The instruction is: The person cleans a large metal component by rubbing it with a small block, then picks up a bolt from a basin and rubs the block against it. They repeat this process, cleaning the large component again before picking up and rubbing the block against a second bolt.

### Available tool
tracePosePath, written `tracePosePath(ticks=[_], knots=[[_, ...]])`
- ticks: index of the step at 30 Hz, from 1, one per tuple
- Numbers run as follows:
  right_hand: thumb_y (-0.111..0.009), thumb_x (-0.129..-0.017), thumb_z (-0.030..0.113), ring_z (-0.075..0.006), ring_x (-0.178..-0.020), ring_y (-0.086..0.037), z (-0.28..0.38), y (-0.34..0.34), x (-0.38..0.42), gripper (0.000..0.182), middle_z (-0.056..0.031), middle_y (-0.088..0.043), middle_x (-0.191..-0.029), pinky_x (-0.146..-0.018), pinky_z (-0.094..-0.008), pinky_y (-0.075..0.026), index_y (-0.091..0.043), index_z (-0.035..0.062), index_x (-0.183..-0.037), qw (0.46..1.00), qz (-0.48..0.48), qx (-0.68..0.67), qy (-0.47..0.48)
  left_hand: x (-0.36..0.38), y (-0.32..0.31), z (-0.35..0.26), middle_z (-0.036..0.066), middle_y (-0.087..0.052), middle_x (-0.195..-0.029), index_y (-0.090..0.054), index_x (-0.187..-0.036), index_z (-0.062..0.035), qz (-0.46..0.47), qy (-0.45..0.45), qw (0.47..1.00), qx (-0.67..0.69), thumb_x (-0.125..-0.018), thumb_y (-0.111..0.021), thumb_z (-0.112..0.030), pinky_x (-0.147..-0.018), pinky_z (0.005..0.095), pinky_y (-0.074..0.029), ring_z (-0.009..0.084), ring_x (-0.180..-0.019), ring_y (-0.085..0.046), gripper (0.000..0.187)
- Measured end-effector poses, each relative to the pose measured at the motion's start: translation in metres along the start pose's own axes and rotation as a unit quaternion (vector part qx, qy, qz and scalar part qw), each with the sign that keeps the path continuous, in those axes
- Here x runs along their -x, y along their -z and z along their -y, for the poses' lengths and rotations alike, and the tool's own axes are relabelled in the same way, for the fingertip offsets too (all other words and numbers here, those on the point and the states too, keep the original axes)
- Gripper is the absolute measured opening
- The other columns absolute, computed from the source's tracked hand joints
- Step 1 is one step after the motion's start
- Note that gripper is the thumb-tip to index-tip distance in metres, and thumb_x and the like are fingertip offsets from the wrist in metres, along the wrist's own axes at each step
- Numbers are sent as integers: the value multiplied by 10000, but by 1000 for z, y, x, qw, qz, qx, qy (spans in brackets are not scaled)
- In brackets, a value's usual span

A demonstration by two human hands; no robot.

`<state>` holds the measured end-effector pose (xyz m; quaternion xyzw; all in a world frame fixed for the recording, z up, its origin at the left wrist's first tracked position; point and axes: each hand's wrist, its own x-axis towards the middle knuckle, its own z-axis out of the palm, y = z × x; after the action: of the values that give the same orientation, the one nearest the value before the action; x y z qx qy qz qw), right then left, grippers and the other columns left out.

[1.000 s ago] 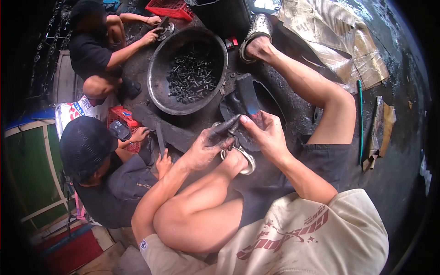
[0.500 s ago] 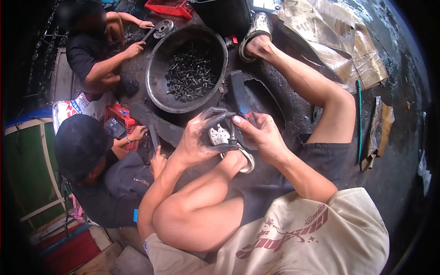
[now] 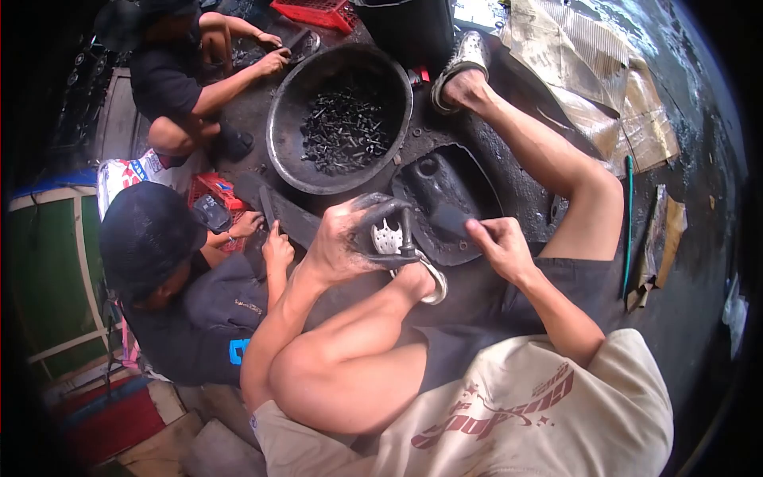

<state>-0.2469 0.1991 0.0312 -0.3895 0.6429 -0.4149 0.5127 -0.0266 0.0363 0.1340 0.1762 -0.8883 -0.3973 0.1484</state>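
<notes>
My left hand (image 3: 342, 237), its fingers blackened, pinches a dark bolt (image 3: 407, 230) upright between thumb and fingertips, the bolt's head near the thumb. To the right of it and apart from the bolt, my right hand (image 3: 505, 250) grips one end of a dark flat bar (image 3: 451, 218), somewhat blurred. Whether the bar is a file cannot be made out. Below the bar lies a black cut-open rubber or plastic tray (image 3: 469, 179) on the floor. Beyond my left hand stands a large round metal basin (image 3: 280, 163) holding many dark bolts (image 3: 342, 131).
Two people in dark clothes sit at the left, one with a flat bar (image 3: 267, 205) in hand. Red crates (image 3: 318, 12) and a black bucket (image 3: 409, 36) stand at the back. Flattened cardboard (image 3: 572, 63) and a green rod (image 3: 628, 226) lie at the right.
My right hand has moved right and down, taking the flat bar away from the bolt and lower over the tray. My left hand still holds the bolt.
</notes>
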Motion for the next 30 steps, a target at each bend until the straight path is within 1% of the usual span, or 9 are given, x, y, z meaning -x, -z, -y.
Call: tracePosePath(ticks=[1, 3, 4, 9, 12, 17, 21, 25, 30], knots=[[-640, -987, 302, -50, -503, -341, 1, -1, 4, 479, -8, -366, -497, -446, -304, -294, -595, -35, -649, 998, -17, -66, -3, 1, -3, 2, 180, -682, -1007, -669, -1173, 18, 7, 2, 1000, 6, -631, -894, -190, -785, 396, -550, 340, -877, -687, 624], [-620, -990, 318, -88, -457, -330, 35, 1, 16, 502, -6, -375, -484, -458, -309, -279, -520, 9, -606, 985, 13, -59, 160, 0, -9, 4, 176, -683, -995, -671, -1187, 10, 22, 5, 1000, 17, -633, -889, -201, -780, 395, -550, 337, -862, -685, 631], [-630, -977, 295, -116, -440, -327, 52, 2, 17, 482, -40, -355, -485, -453, -318, -283, -516, 15, -601, 981, 62, -55, 176, -2, -10, 1, 186, -682, -1002, -672, -1197, -2, 29, -3, 999, 42, -632, -887, -205, -787, 402, -548, 348, -871, -685, 637], [-673, -962, 325, -84, -499, -323, -14, 7, -3, 471, -69, -313, -533, -445, -345, -291, -626, -56, -689, 999, 18, -38, 15, 5, -9, 12, 226, -682, -1063, -666, -1240, -42, 56, -10, 998, 39, -609, -881, -206, -845, 419, -545, 395, -935, -678, 686], [-677, -957, 318, -98, -493, -299, 40, 9, 9, 459, -70, -309, -525, -446, -345, -290, -618, -45, -682, 985, 83, 0, 149, 3, -19, 8, 210, -686, -1072, -663, -1221, -13, 77, 21, 996, 45, -620, -885, -198, -854, 412, -540, 375, -949, -683, 667], [-670, -960, 351, -101, -485, -336, -18, 6, 2, 447, -99, -389, -500, -450, -339, -327, -691, -39, -741, 997, 47, 44, 38, 6, -11, 9, 177, -703, -1094, -672, -1184, 1, 82, 8, 997, 13, -627, -896, -185, -852, 389, -552, 336, -950, -698, 629], [-671, -957, 347, -128, -489, -296, 34, -3, 7, 467, -109, -310, -543, -454, -353, -312, -643, -43, -703, 987, 77, 0, 143, -5, -14, -6, 171, -708, -1085, -672, -1176, 13, 105, 44, 992, 59, -629, -896, -194, -870, 400, -547, 345, -959, -698, 627], [-647, -980, 346, -69, -502, -327, -12, 2, 4, 487, -26, -356, -500, -457, -322, -292, -641, -38, -681, 999, 26, -8, 40, 0, -9, -2, 179, -693, -1034, -658, -1233, -3, 71, 16, 996, 49, -638, -892, -189, -811, 375, -541, 314, -890, -686, 666], [-641, -992, 314, -54, -533, -317, 29, -10, 3, 485, -1, -395, -520, -462, -308, -275, -594, -26, -649, 969, 66, -171, 167, -10, -17, -7, 120, -714, -957, -691, -1177, 16, 68, 57, 986, 141, -622, -920, -189, -790, 332, -541, 205, -850, -683, 634]])
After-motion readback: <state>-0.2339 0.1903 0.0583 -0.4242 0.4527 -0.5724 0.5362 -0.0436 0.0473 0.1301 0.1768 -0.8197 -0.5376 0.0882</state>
